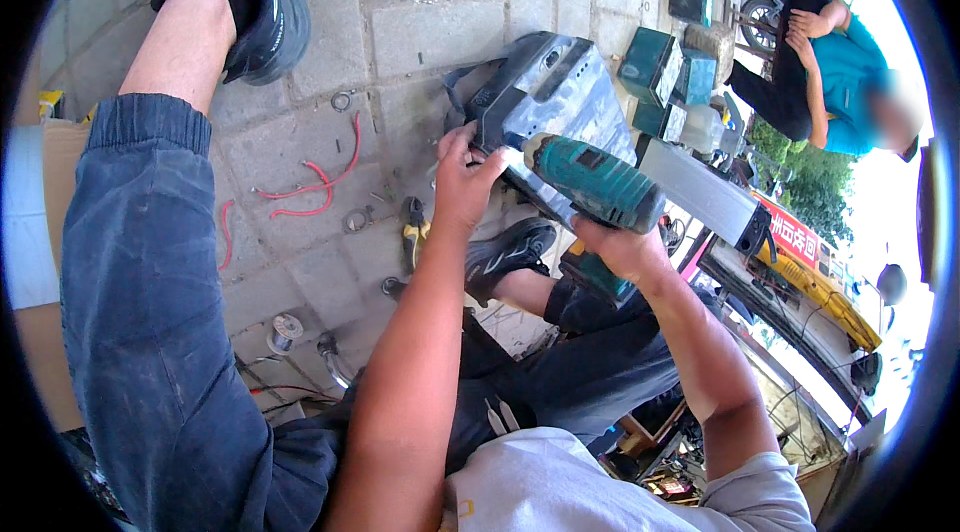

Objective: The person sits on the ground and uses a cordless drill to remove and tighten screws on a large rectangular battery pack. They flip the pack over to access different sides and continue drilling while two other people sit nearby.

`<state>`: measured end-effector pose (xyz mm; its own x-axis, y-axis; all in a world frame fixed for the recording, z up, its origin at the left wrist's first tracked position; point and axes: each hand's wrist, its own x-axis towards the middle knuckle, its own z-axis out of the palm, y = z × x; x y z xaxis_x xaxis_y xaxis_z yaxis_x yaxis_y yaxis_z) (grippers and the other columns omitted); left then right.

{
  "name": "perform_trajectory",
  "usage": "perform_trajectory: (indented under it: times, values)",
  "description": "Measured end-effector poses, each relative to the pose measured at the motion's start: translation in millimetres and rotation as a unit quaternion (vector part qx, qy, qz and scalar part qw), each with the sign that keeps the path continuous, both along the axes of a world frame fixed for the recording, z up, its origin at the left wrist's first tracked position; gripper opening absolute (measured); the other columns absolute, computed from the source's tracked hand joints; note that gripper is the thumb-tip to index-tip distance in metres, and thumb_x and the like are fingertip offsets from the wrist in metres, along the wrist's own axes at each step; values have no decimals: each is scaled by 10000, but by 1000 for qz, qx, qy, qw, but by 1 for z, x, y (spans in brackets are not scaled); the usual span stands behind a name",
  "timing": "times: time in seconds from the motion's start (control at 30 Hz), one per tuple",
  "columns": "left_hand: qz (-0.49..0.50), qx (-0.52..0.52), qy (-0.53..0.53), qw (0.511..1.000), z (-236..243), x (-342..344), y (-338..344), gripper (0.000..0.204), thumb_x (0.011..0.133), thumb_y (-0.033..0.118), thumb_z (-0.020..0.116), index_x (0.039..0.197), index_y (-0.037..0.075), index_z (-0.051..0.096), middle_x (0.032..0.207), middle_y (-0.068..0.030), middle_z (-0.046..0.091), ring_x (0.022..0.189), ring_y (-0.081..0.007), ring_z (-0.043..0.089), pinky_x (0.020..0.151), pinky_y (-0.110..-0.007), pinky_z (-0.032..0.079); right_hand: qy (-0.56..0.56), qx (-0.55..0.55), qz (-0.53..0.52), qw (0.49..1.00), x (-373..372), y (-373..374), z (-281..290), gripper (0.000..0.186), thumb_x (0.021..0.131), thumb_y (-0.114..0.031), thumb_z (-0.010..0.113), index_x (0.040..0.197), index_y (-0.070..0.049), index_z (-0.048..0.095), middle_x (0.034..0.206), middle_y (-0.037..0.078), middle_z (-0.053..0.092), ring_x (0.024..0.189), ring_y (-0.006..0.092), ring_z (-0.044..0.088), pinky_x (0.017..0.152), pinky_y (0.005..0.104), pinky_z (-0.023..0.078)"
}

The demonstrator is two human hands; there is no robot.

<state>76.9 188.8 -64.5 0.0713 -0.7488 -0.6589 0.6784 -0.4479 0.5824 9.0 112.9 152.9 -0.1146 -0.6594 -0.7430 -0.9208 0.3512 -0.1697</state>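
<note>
My right hand point(628, 248) is wrapped round the grip of a teal and black cordless drill point(600, 182). The drill's nose points left, toward the near corner of a scuffed grey and black plastic case point(545, 97). At that corner my left hand point(468, 177) is closed on the case's edge, fingers and thumb close to the drill's front. Whether a small part sits between those fingers is hidden. The case stands tilted on the paving beside my shoe point(510, 254), with a black strap point(458, 92) at its left end.
Red wire pieces point(325, 187), yellow-handled pliers point(414, 229) and a solder spool point(285, 331) lie on the paving point(420, 32). Dark green battery blocks point(650, 65) stand beyond the case. A seated person in a teal shirt point(845, 82) is at the far right, near a yellow-sided bench point(820, 292).
</note>
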Motion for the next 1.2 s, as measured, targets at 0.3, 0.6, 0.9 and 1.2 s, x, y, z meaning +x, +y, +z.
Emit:
perform_trajectory:
  times: [0.3, 0.6, 0.9, 1.2]
  values:
    - [-55, 8, -33, 998, 2, 5, -4, 618, 779, 204, 757, 1297, -14, 499, 1214, -97, 450, 999, -157, 509, 915, -299, 444, -22, -22, 10, 999, -10, 12, -2, 207, 788, -111, 690, 976, -35, 645, 771, 25, 631, 663, 119, 584, 603, 302, 491]
    - [-29, 25, -277, 960, 20, -24, -10, 709, 715, 294, 779, 1263, -58, 498, 1300, -237, 485, 1168, -347, 497, 1045, -398, 354, -27, -79, -34, 996, -24, 31, 51, 190, 778, -89, 696, 950, -31, 642, 780, 22, 636, 681, 98, 584, 607, 276, 479]
    - [28, 73, -270, 960, 47, -56, -5, 793, 798, 223, 727, 1368, -151, 322, 1375, -326, 410, 1305, -405, 404, 1106, -409, 310, -39, -86, -98, 991, -62, 55, 64, 273, 764, -93, 675, 1027, -32, 635, 871, 55, 653, 776, 157, 604, 713, 315, 496]
    - [128, 170, -204, 956, 79, -62, -20, 686, 789, 155, 698, 1319, -121, 362, 1288, -295, 409, 1215, -423, 392, 1067, -461, 310, 1, -73, -150, 986, -60, 68, 53, 236, 774, -91, 688, 1000, -41, 645, 859, 17, 643, 760, 127, 589, 695, 286, 482]
